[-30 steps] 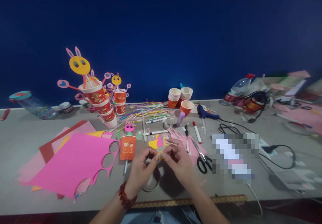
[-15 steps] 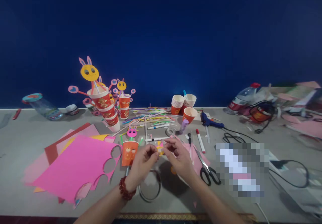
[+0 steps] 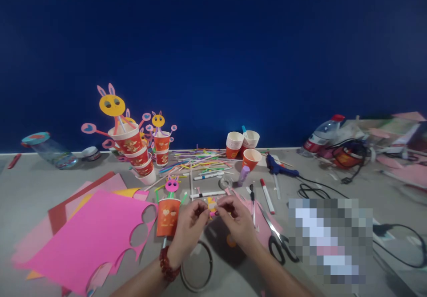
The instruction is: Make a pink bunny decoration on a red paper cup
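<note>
A small yellow paper cutout (image 3: 211, 201) with pink bits shows between my two hands, a pale patch in front of it. My left hand (image 3: 193, 219) pinches at its left side, thumb against fingertips. From the right, my right hand (image 3: 236, 219) pinches at it too, fingers curled. The fingertips hide much of the piece. Beside my left hand stands an orange paper cup (image 3: 167, 217) with a pink bunny-eared head (image 3: 172, 185) on top. Below the hands lies a metal ring (image 3: 211, 268). Black-handled scissors (image 3: 276, 234) lie right of my right hand.
Pink paper sheets (image 3: 90, 239) with round holes lie at the left. Behind them stand stacked cup figures (image 3: 128, 141). Thin coloured sticks (image 3: 200, 159), paper cups (image 3: 251, 158), a blue glue gun (image 3: 280, 168) with its cord and a red marker (image 3: 267, 195) are farther back. A plastic bottle (image 3: 322, 134) leans at right.
The view has tilted up a little, so the table's things sit lower. Both hands keep close together at the yellow piece, the fingertips slightly nearer each other.
</note>
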Demonstrator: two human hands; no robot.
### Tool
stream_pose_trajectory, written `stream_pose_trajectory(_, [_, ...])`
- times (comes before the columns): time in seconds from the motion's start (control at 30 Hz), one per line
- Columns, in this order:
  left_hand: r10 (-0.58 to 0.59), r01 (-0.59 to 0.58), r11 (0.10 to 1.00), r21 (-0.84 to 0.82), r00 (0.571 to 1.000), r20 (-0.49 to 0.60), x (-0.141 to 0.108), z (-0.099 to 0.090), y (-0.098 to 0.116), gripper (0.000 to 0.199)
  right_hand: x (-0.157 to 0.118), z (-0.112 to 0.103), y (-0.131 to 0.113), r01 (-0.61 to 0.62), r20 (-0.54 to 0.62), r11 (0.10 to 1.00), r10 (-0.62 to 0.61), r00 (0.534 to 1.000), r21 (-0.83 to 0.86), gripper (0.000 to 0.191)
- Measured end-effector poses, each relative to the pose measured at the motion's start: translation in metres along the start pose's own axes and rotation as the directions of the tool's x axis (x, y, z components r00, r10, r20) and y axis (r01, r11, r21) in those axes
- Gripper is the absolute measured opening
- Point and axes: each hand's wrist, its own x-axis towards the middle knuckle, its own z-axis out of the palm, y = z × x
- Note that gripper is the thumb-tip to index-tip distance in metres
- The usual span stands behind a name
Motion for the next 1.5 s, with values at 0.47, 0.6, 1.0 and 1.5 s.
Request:
stream_pose_trajectory(0.47, [0.194, -0.223, 0.849, 0.479, 0.975, 0.11, -0.004, -0.008, 0.001, 0.011, 0.001, -0.008, -0.007, 0.453, 0.291, 0.768, -0.353, 0.889, -0.453, 0.013])
stream_pose_trajectory(0.6, [0.222, -0.259, 0.801, 0.54, 0.966, 0.134, -0.006, -0.008, -0.002, 0.011, 0.002, -0.007, -0.006, 0.481, 0.32, 0.727, -0.363, 0.875, -0.49, 0.013])
stream_pose_trajectory(1.0, [0.254, -0.303, 0.746, 0.593, 0.953, 0.167, -0.008, -0.006, 0.002, 0.012, 0.004, -0.009, -0.007, 0.529, 0.387, 0.683, -0.369, 0.845, -0.503, 0.015])
stream_pose_trajectory(1.5, [0.14, -0.165, 0.902, 0.399, 0.986, 0.093, -0.007, -0.007, 0.003, 0.01, 0.005, -0.011, -0.009, 0.368, 0.25, 0.833, -0.284, 0.926, -0.413, 0.009])
